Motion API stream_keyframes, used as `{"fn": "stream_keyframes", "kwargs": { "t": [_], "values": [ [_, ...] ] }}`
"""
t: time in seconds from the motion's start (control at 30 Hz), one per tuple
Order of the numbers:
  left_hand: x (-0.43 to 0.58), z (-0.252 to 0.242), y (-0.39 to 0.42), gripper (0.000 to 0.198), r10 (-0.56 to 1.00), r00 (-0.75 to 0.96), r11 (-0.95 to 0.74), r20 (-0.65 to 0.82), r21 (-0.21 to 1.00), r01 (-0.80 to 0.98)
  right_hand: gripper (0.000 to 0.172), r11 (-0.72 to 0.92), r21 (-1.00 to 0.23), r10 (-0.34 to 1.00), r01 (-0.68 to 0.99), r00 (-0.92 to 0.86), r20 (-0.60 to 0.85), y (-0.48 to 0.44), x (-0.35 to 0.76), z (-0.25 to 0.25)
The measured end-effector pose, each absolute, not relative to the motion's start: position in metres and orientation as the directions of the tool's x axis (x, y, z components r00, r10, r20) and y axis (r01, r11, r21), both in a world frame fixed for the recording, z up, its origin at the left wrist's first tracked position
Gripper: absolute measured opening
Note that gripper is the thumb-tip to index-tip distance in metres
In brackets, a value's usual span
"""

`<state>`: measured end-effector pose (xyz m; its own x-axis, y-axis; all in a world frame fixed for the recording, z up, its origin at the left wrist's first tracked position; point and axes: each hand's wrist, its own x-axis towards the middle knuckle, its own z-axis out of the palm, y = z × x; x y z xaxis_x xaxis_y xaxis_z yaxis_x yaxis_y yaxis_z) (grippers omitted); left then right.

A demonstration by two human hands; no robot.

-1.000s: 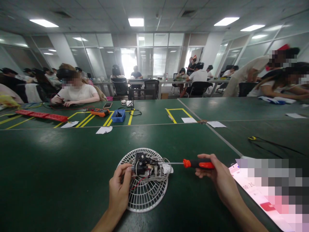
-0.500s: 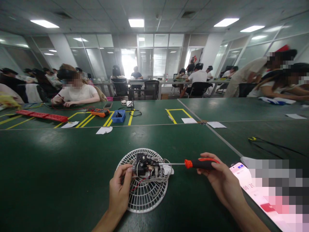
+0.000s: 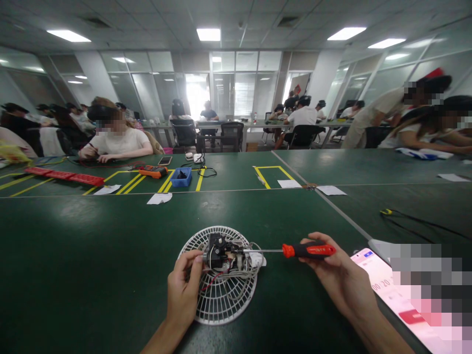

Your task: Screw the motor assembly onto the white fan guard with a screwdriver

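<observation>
With right-hand fingers (image 3: pixel 313 261) closed round the screwdriver (image 3: pixel 309 250), holding its shaft level, tip pointing left into the motor block (image 3: pixel 217 255); pinching that block with left-hand fingers (image 3: pixel 192 261).

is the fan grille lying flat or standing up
Lying flat: the white fan grille rests on the green table, whole round rim showing.
</observation>
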<state>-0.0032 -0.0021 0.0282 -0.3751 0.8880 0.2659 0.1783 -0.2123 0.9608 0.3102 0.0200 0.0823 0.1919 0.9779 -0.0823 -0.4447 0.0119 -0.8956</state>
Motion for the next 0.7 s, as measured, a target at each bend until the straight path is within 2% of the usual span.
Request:
{"fn": "stream_keyframes", "kwargs": {
  "t": [0.3,0.47,0.53,0.6,0.7],
  "values": [
    [-0.005,0.0253,-0.0021,0.036,0.885,-0.367,-0.227,0.289,0.953,0.203,0.052,-0.04,-0.904,0.959,-0.425,0.238,-0.154,0.0237,0.3058,0.0831],
    [-0.0047,0.0249,-0.0019,0.034,0.885,-0.358,-0.242,0.299,0.95,0.196,0.054,-0.033,-0.911,0.971,-0.41,0.204,-0.127,0.0227,0.3042,0.0844],
    [-0.0045,0.0252,-0.0019,0.034,0.885,-0.356,-0.243,0.299,0.95,0.194,0.049,-0.031,-0.919,0.979,-0.394,0.173,-0.107,0.0226,0.3056,0.086],
    [-0.0045,0.0254,-0.0017,0.034,0.883,-0.361,-0.246,0.3,0.951,0.189,0.042,-0.062,-0.942,0.983,-0.33,0.142,-0.114,0.0238,0.3081,0.0863],
    [-0.0044,0.0256,-0.0013,0.034,0.883,-0.361,-0.246,0.3,0.951,0.187,0.048,-0.113,-0.983,0.976,-0.146,0.171,-0.137,0.028,0.3121,0.0822]
  ]
}}
